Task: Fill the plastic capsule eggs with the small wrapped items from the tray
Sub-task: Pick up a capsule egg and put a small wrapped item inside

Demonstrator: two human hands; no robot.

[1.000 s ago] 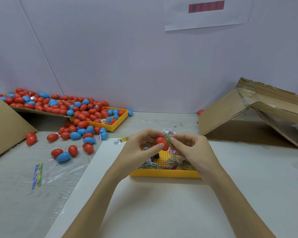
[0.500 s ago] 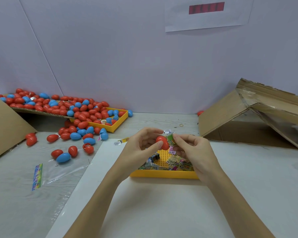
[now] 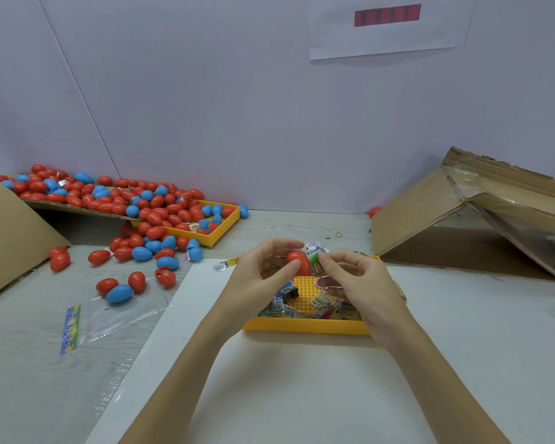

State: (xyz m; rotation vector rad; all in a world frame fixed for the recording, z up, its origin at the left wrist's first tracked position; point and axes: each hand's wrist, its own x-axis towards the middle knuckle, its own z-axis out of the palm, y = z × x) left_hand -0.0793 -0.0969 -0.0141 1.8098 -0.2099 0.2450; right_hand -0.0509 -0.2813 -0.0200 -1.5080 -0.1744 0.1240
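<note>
While my left hand (image 3: 263, 277) grips the red egg (image 3: 298, 262), my right hand (image 3: 350, 280) pinches a green packet (image 3: 314, 265) touching its right side, over the tray (image 3: 305, 326).

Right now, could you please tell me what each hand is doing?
Left hand: holds the red capsule egg between thumb and fingers.
Right hand: pinches the green wrapped item against the egg.
</note>
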